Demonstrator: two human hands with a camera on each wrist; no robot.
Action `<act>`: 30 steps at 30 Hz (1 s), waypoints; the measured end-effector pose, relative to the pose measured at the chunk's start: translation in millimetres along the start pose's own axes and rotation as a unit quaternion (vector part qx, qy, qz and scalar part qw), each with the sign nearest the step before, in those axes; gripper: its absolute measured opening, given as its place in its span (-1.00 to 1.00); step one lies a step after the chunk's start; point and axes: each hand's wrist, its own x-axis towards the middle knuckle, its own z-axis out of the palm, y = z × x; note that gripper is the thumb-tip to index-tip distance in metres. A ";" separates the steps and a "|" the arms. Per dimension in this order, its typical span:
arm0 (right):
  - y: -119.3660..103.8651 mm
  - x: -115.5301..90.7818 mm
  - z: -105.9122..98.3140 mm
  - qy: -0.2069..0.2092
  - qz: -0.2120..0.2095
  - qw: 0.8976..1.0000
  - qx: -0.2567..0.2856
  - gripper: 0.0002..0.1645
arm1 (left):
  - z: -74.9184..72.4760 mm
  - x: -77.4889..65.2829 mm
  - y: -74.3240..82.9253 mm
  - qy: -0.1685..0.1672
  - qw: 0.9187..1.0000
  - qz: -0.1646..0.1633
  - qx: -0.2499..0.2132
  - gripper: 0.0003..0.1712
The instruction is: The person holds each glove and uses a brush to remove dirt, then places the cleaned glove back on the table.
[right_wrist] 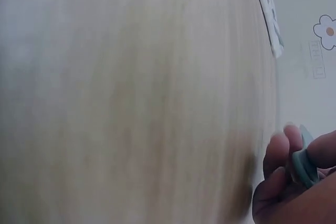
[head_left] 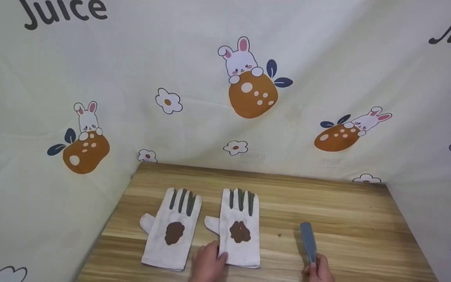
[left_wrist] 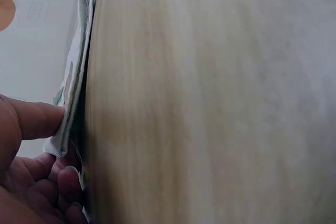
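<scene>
Work low and flat here, since the printed cloth (head_left: 170, 51) rises close behind, filling the upper frame and both sides, and would likely crowd a wide sweep. The wood-grain tabletop (head_left: 335, 203) across the lower frame makes a firm backing; fabric smoothed against it should crease less. The pinched glove (head_left: 240, 211) lies at lower centre, fingers pointing up the frame. Just to its left in the frame, the free glove (head_left: 161, 235) lies at a slant, leaving only a narrow gap, so lifting looks safer than dragging sideways. The left hand (head_left: 209, 263), at the bottom centre, grips the pinched glove near its lower left corner, thumb on top and fingers curled underneath; a light but steady pinch should control the soft edge without bunching it. The right hand (head_left: 320, 270), lower right, has its fingers curled round the lower end of the blue tool (head_left: 308, 239), whose broad end points up the frame, well apart from both gloves. I cannot tell exactly what the tool is; a shallow angle would probably be kindest to fabric. The brown patch (head_left: 240, 232) mid-glove probably deserves most care. The dark speck (head_left: 279, 235), between glove and tool, could cling to fabric slid across it
</scene>
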 end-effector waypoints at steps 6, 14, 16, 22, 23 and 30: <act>-3.9 1.2 2.1 -0.011 0.000 1.000 -0.021 -0.70 | 1.0 -1.4 0.3 0.009 1.000 0.002 -0.004 -0.73; -5.7 1.7 8.3 0.023 0.023 0.999 -0.014 -0.75 | -0.2 -2.5 -0.5 -0.016 0.999 -0.005 -0.028 -0.67; -5.4 2.4 9.7 0.023 0.027 0.999 -0.010 -0.72 | -1.0 -3.1 0.1 -0.021 0.998 -0.011 -0.050 -0.64; -4.2 3.3 9.2 0.002 0.044 0.999 -0.004 -0.63 | -4.8 -1.8 4.8 -0.035 0.988 -0.027 -0.146 -0.56; -4.0 3.2 8.9 -0.001 0.047 0.999 -0.003 -0.62 | -4.9 -0.9 5.7 -0.034 0.987 -0.026 -0.155 -0.56; -4.0 2.4 9.4 -0.003 0.034 0.999 -0.008 -0.64 | -4.5 1.8 10.2 -0.031 0.979 -0.042 -0.199 -0.57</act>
